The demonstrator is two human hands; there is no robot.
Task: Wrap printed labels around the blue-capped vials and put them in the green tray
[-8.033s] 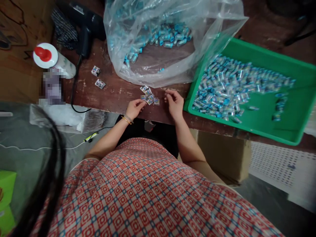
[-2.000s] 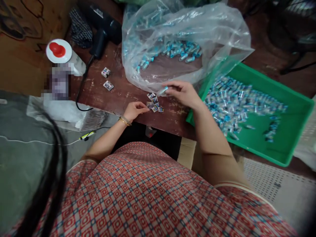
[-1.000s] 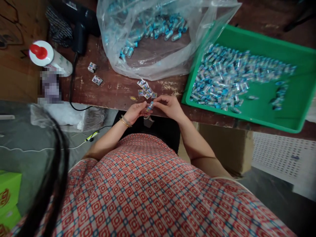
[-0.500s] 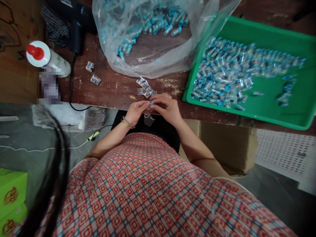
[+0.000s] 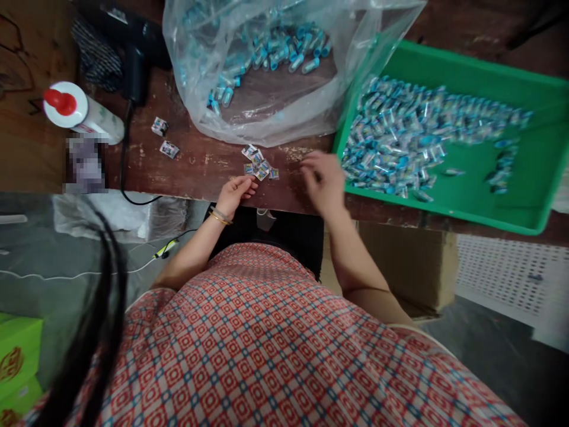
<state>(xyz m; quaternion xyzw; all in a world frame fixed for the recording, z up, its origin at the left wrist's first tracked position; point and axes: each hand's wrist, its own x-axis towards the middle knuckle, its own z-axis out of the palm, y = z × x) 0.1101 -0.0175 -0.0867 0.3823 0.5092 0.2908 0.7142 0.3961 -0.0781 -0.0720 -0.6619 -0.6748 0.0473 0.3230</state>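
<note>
Below a small pile of printed labels (image 5: 256, 159) on the table, my left hand (image 5: 235, 194) rests at the front edge. Its fingers are loosely bent and a little apart, with nothing visible in them. My right hand (image 5: 326, 181) is above the table just left of the green tray (image 5: 489, 216). Motion blurs its curled fingers, so I cannot tell whether it holds anything. Inside the tray lie many small clear tubes with blue caps (image 5: 391, 145). More blue-capped tubes (image 5: 284, 47) lie in the clear plastic bag (image 5: 284, 127) behind the labels.
Two small stacks of labels (image 5: 164, 136) lie left on the table (image 5: 200, 160). Farther left stand a white bottle with a red cap (image 5: 100, 118) and a black heat-gun-like tool (image 5: 136, 71) with its cord. A cardboard box (image 5: 404, 261) is under the table.
My hands, together around a small blue-tipped piece earlier, have parted. My right hand has moved right toward the green tray; my left has shifted slightly left. The small piece is no longer visible.
</note>
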